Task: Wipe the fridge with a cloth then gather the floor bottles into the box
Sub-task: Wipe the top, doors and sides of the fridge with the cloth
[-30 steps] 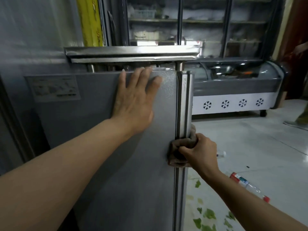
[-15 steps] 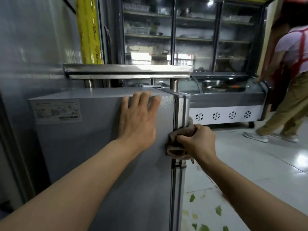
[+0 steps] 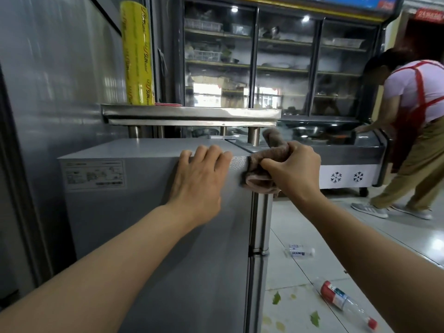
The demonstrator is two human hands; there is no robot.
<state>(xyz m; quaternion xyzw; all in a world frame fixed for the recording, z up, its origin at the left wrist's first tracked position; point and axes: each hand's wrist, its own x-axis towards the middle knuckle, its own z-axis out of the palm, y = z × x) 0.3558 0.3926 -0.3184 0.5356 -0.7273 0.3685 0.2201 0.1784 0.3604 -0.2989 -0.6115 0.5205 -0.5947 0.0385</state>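
Head view, the only one supplied. The fridge point(image 3: 149, 236) fills the lower left and centre of the frame, its grey side panel facing the camera and its top edge running across mid-frame. The left hand point(image 3: 199, 181) lies flat on that panel, fingers straight and close together, tips hooked just over the top edge; it holds nothing and braces only. The right hand point(image 3: 292, 169), right of centre, has its fingers curled and clamped on the cloth point(image 3: 262, 164), which is pressed against the fridge's upper right corner, where the chrome handle strip point(image 3: 262, 224) begins.

Judgement: wiping is in hand. The unwiped top surface lies up and left of the cloth, so the right hand is the nearer.

Two bottles point(image 3: 346, 301) point(image 3: 300, 251) lie on the floor point(image 3: 360, 236), lower right, long axes slanted, well apart from both hands. No box is visible.
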